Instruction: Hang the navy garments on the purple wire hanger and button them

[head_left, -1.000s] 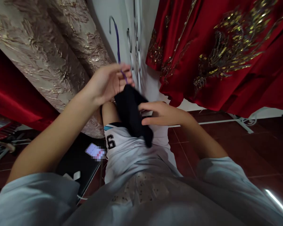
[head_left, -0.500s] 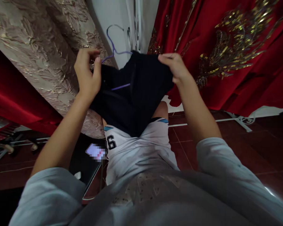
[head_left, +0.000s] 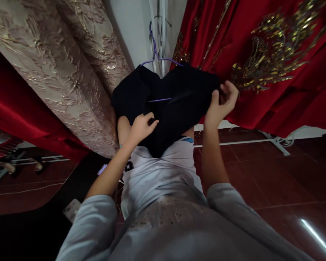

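Note:
A black garment point(head_left: 184, 98) with an open neckline hangs on a purple hanger point(head_left: 155, 54) over my lap. The hanger's hook points up, and part of its lower bar shows through the neck opening. My left hand point(head_left: 143, 127) is closed at the front of the garment, thumb and fingers pinching the cloth below the neckline. At the garment's right shoulder edge is my right hand point(head_left: 223, 102), its curled fingers and thumb around the dark cloth. The inside of that grip is partly hidden.
Red fabric with gold sequins point(head_left: 271, 47) hangs on the right, above a white metal rack foot point(head_left: 277, 143). Textured beige fabric point(head_left: 78, 72) hangs at left. A phone point(head_left: 101, 169) lies on a black surface point(head_left: 57, 203), partly behind my left arm.
The bunched garment has been spread open on its hanger, then shifted right. My left hand has moved from its upper left side down to its front; my right hand has moved outward and slightly lower.

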Motion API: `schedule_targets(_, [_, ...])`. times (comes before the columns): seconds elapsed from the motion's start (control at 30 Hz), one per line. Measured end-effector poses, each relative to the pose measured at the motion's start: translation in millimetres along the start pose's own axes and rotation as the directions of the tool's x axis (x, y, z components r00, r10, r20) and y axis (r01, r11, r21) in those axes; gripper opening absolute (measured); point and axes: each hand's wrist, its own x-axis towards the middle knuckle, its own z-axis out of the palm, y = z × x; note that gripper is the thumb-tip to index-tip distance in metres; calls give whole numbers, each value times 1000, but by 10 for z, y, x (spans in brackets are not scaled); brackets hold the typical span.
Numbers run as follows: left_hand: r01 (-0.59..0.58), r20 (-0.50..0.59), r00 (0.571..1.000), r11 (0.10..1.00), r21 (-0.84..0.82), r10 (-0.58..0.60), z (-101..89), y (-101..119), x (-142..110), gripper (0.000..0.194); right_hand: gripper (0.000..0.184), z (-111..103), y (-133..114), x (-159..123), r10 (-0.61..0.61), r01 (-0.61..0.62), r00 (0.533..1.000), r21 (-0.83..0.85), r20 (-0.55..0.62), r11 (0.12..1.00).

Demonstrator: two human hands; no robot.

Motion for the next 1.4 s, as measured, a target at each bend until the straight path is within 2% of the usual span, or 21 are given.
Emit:
schedule_targets(0.07, [48, -149, 986, 985, -163, -72, 100, 87, -92, 13, 38, -20, -175, -482, 91, -98, 992, -68, -89, 993])
schedule_targets(0.1, [73, -200, 972, 968, -240, -122, 147, 127, -132, 9, 37, -6, -247, -716, 199, -198, 980, -46, 24, 979])
schedule_targets(0.13, [96, -232, 957, 945, -314, -175, 193, 161, -168, 7, 39, 26, -299, -929, 315, -319, 911, -31, 265, 947])
schedule_targets(0.17, [115, -251, 942, 916, -385, -224, 238, 189, -199, 14, 44, 73, -330, -1110, 404, -448, 731, -61, 550, 892])
schedule_targets(0.2, [125, -264, 927, 883, -452, -266, 282, 211, -226, 26, 51, 130, -343, -1254, 435, -545, 519, -107, 736, 831])
schedule_targets(0.23, [127, -276, 913, 851, -509, -302, 324, 228, -249, 38, 57, 191, -343, -1357, 421, -606, 345, -143, 839, 782])
schedule_targets(0.27, [125, -289, 898, 823, -554, -330, 362, 243, -269, 48, 61, 248, -336, -1425, 395, -644, 251, -152, 884, 750])
schedule_targets(0.3, [119, -306, 883, 802, -585, -355, 395, 257, -287, 56, 64, 298, -328, -1462, 374, -669, 235, -129, 897, 732])
schedule_targets(0.4, [111, -353, 846, 780, -615, -399, 455, 308, -336, 71, 57, 364, -319, -1473, 334, -694, 355, 7, 873, 720])
schedule_targets(0.47, [108, -380, 830, 787, -607, -407, 471, 351, -365, 75, 51, 350, -316, -1464, 358, -719, 384, 33, 851, 694])
schedule_targets(0.63, [119, -399, 819, 801, -586, -413, 495, 436, -414, 71, 40, 310, -286, -1504, 411, -783, 299, -25, 861, 622])
schedule_targets(0.67, [128, -393, 820, 802, -584, -417, 503, 443, -419, 72, 38, 311, -286, -1510, 402, -787, 298, -16, 866, 617])
schedule_targets(0.8, [179, -419, 787, 817, -548, -454, 597, 422, -447, 88, 29, 306, -313, -1488, 402, -773, 359, 28, 843, 633])
schedule_targets(0.87, [143, -428, 780, 796, -588, -457, 692, 374, -472, 92, 25, 285, -313, -1469, 435, -763, 379, 10, 817, 647])
schedule_targets(0.93, [89, -371, 813, 725, -684, -449, 796, 308, -491, 78, 25, 263, -293, -1452, 460, -751, 356, -43, 813, 659])
schedule_targets(1.03, [68, -265, 863, 619, -783, -430, 913, 197, -483, 42, 24, 285, -284, -1374, 422, -691, 299, -110, 856, 714])
schedule_targets(1.13, [45, -290, 860, 629, -776, -419, 1004, 104, -444, 25, 24, 450, -419, -1094, 353, -613, 298, -106, 887, 783])
schedule_targets(1.2, [61, -312, 852, 673, -738, -420, 1090, 64, -434, 21, 25, 639, -613, -769, 339, -606, 362, -58, 868, 793])
schedule_targets(1.27, [108, -306, 861, 734, -670, -406, 1176, 54, -436, 19, 29, 841, -849, -404, 334, -597, 516, 51, 789, 801])
schedule_targets(1.3, [122, -299, 872, 764, -634, -387, 1198, 61, -430, 18, 34, 928, -961, -239, 320, -580, 571, 95, 756, 809])
schedule_targets(1.4, [64, -272, 926, 819, -570, -262, 1061, 128, -306, 19, 45, 1067, -1189, 75, 277, -528, 667, 176, 692, 831])
